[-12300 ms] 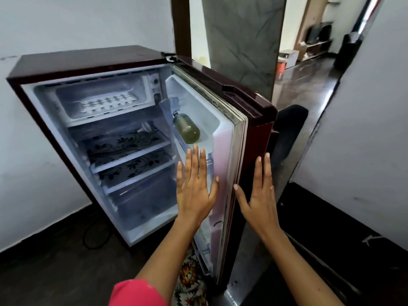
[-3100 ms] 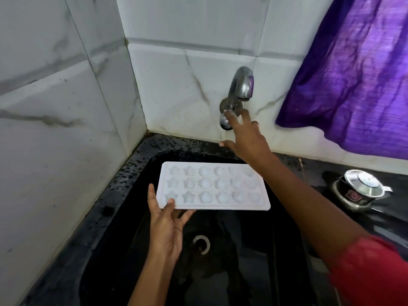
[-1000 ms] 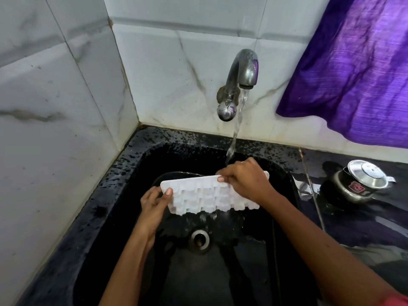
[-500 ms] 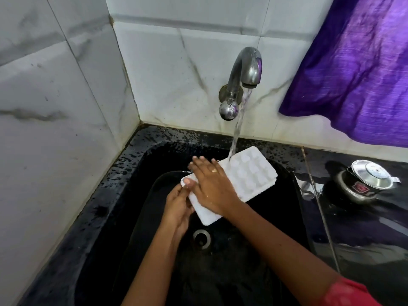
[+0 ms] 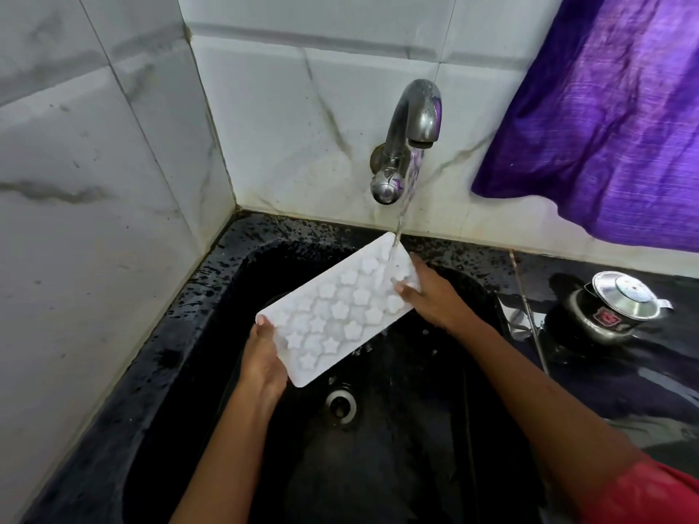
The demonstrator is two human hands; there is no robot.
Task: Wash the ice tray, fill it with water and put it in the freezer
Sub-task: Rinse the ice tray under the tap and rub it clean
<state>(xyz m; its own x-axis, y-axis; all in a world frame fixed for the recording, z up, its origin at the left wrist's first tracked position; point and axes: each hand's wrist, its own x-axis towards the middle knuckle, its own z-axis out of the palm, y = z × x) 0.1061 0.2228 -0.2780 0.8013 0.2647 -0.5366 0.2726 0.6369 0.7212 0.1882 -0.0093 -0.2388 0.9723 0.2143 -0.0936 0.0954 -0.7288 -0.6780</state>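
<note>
Fingers of both hands pinch the white ice tray (image 5: 340, 312) by opposite ends, left hand (image 5: 261, 363) low, right hand (image 5: 435, 296) high, tilted over the black sink (image 5: 212, 281) under the running tap (image 5: 412, 122).

I read no text, number or brand in this view. One candidate only: small red label (image 5: 607, 318) on dark band of lidded steel pot (image 5: 626, 296), on counter well right of right hand (image 5: 438, 301). Print too small and blurred; I cannot make out any letter.
</note>
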